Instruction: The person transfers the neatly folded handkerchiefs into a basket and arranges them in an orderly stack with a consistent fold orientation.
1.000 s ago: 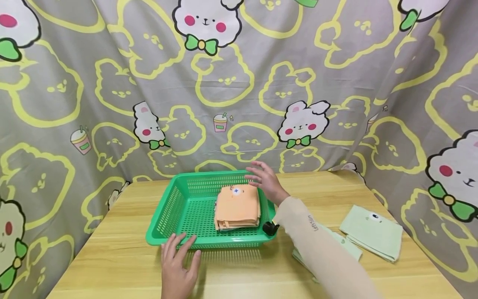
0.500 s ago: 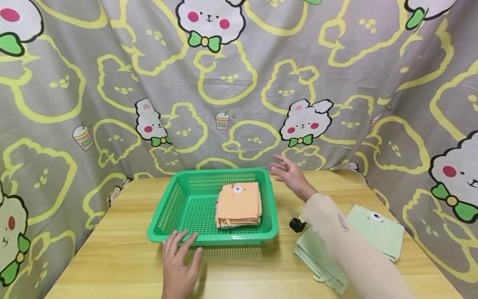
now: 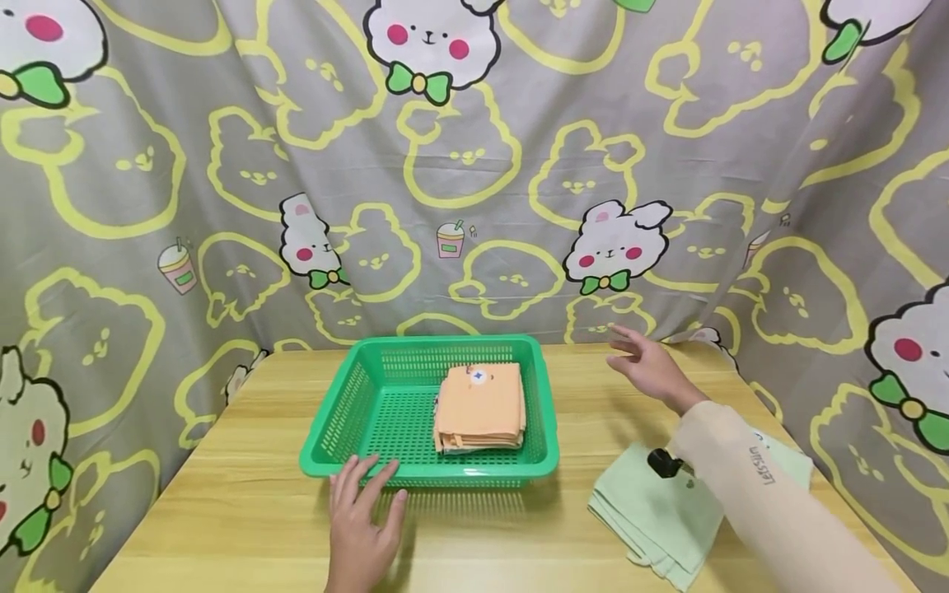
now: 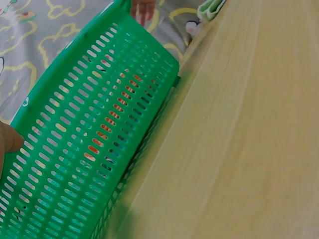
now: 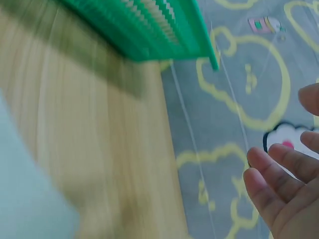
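A green plastic basket [image 3: 326, 420] with slotted walls stands on the table, a stack of folded orange cloths [image 3: 480, 403] in its right half. My left hand [image 3: 363, 523] rests its fingertips on the basket's front rim, fingers spread. In the air right of the basket is my right hand [image 3: 652, 369], fingers loosely bent, holding nothing. Below that arm a folded light green cloth [image 3: 652, 515] lies on the table. Another light green cloth [image 3: 793, 461] lies farther right, mostly hidden by the sleeve. In the right wrist view my right hand [image 5: 284, 184] shows empty fingers.
The wooden table [image 3: 230, 511] runs back to a grey curtain [image 3: 474, 181] printed with white rabbits and yellow outlines. A black wrist camera [image 3: 663, 463] sits under the right cuff, appearing in front of the nearer green cloth.
My right hand has moved from over the basket's right side out to the right, above the green cloths. The left hand stays at the front rim. The view has shifted slightly.
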A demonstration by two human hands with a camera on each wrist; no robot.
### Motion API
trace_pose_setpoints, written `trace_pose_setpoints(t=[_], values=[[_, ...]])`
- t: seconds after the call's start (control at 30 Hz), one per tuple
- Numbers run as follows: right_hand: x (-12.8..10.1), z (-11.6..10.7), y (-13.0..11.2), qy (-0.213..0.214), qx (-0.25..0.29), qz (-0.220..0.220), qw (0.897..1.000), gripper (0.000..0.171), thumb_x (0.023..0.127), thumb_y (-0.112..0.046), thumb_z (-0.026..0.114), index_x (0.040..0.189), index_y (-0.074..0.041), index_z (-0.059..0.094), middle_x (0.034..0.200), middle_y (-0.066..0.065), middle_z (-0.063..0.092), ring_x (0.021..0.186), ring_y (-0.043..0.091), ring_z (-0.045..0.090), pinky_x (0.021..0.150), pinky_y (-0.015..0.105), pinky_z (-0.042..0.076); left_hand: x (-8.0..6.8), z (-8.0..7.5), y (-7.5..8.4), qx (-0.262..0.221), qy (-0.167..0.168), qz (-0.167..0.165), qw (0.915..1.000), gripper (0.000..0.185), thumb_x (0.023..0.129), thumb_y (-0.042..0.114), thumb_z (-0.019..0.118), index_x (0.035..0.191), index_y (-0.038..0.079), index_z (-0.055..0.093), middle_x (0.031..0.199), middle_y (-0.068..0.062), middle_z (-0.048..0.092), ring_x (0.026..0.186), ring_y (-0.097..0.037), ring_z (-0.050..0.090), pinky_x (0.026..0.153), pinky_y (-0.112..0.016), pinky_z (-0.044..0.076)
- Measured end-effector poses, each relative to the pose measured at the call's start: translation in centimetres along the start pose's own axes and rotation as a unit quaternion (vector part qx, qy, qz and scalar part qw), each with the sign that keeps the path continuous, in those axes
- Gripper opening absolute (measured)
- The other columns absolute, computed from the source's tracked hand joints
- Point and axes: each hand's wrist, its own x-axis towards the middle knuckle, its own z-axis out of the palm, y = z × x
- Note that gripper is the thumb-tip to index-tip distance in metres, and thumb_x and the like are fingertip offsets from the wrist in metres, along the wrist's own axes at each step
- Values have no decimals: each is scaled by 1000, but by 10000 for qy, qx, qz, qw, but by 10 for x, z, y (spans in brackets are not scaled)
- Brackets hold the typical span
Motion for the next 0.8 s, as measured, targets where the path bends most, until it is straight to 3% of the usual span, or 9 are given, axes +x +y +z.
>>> trace_pose_setpoints(t=[0.37,0.57,0.8], values=[[-26,-40,49,-17,-855,521,9950,69,100,-39,51,149,4,29,142,34,39,127,51,40,92,57,46,1,0,0,-1,-9,28,10000,40,72,1,78,112,4,69,123,-17,58,125,-46,39,103,-76,10],[-36,-60,72,-98,-966,1005,9902,78,99,-46,49,148,8,21,139,36,40,122,53,43,90,58,46,1,-3,0,-8,-23,3,10000,41,73,0,78,112,5,69,123,-17,58,126,-47,38,102,-77,10],[-48,-79,90,-149,-1279,1220,9841,72,97,-33,55,140,18,27,132,45,38,117,57,42,87,58,47,2,-3,0,9,2,35,10000,42,71,-1,78,112,4,69,123,-18,58,125,-47,39,101,-77,10]])
